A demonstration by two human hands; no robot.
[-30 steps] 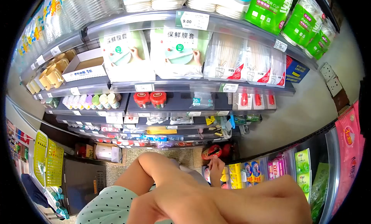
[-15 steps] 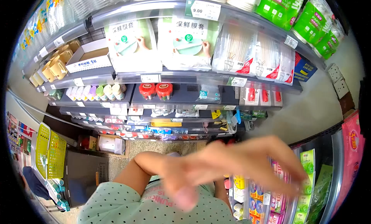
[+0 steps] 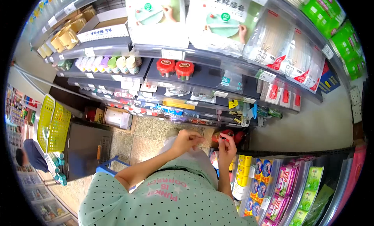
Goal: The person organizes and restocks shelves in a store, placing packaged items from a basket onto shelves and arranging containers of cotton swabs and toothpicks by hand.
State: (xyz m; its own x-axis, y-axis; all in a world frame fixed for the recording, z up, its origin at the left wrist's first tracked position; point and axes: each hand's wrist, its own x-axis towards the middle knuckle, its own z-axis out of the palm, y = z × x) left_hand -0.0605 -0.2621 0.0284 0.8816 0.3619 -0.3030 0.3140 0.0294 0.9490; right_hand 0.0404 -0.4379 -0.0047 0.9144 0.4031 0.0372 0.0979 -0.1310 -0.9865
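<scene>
My left hand (image 3: 186,143) is in front of my body, its fingers curled and pressed together at the tips. Whatever it may hold is too small to make out. A short gap away, my right hand (image 3: 227,146) is raised with thumb and fingers in a pinch. Between those fingertips shows a tiny dark and red thing (image 3: 224,139), its kind not clear. Both hands are low in front of the shelves, touching none of the goods. Red items (image 3: 218,135) lie on the floor behind the right hand.
Shelves ahead carry bags of cling-film covers (image 3: 224,23), red-lidded jars (image 3: 165,67) and packed sticks (image 3: 269,37). At right is a rack of boxed goods (image 3: 286,183). A yellow-green basket (image 3: 54,124) stands left, beside a dark box (image 3: 87,148) and a blue frame (image 3: 107,167). A person (image 3: 33,155) is at far left.
My blurred hand, stretched across close to the camera, has drawn back. Both hands are now lower and near each other. The view has shifted, and the shelves appear nearer and higher.
</scene>
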